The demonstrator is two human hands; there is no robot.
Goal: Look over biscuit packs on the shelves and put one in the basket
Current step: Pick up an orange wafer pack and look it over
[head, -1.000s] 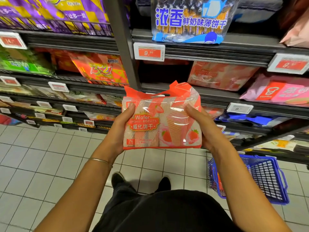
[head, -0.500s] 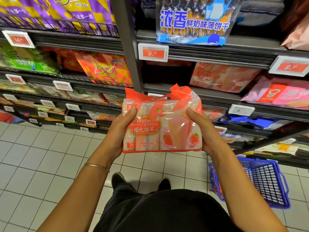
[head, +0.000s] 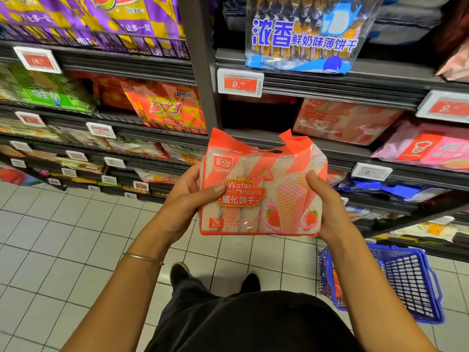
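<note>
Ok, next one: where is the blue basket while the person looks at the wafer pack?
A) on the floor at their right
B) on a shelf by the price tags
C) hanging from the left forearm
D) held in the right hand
A: the blue basket sits on the tiled floor at the person's right, while the left hand and right hand both grip the wafer pack.

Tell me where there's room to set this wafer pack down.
Blue basket: mesh bare right of the red item. Dark shelf gap between upright post and shelved wafer pack looks free. Other shelves are crowded.
</note>
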